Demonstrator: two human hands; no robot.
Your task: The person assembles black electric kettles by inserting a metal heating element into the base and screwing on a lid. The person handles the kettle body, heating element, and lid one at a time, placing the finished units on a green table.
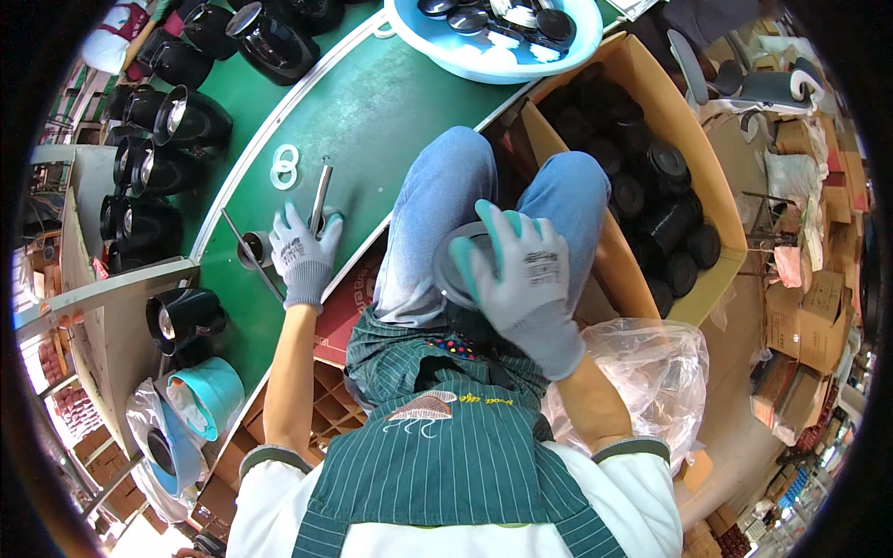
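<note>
My left hand (302, 251), in a grey glove with green fingertips, is over the green table with its fingers spread. A shiny metal rod (320, 195) runs between its fingers and thumb; whether they press on it I cannot make out. Beside it a dark thin bar (244, 240) slants across a short hollow cylinder (253, 248). In my lap, my gloved right hand (521, 274) has its fingers and thumb round a dark round-rimmed container (450, 270). The hand hides part of its top. Two pale rings (284, 167) overlap on the table past my left hand.
Several glossy black vessels (191, 116) line the left side. A blue basin (493, 67) of black round parts stands at the far edge. A cardboard box (726, 200) with black round pieces is at my right, clear plastic film (642, 372) nearer. A turquoise bucket (216, 398) sits lower left.
</note>
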